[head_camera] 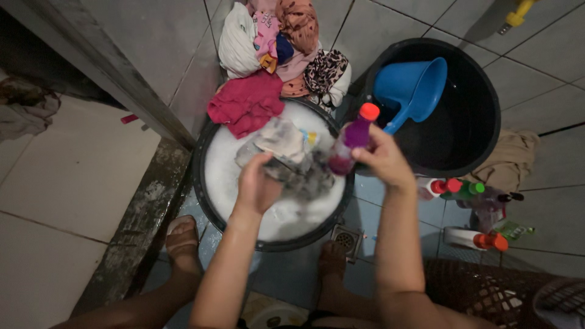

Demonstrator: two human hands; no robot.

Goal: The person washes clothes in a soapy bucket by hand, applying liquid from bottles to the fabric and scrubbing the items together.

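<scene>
— Grey floor tiles run across the whole space, with a dark raised threshold cutting from far left to near centre. What sits in the middle?

— A round black basin, full of white suds, with the person's bare feet at its near edge beside a small floor drain.

— And the hands?

— The left hand is over the foam, its grip closed around a wet, pale patterned cloth lifted out of the suds. The right hand is just right of it, fingers wrapped tight around a purple bottle with an orange cap, tilted so its base points down toward the cloth.

— What lies around them?

— A red garment hangs over the basin's far rim, and a heap of mixed clothes rises behind it. To the right stands a black bucket with a blue dipper resting inside. Near right of that, several bottles with red, green and orange caps lie on the floor, next to a tan cloth. A brown plastic basket fills the near right corner.
</scene>
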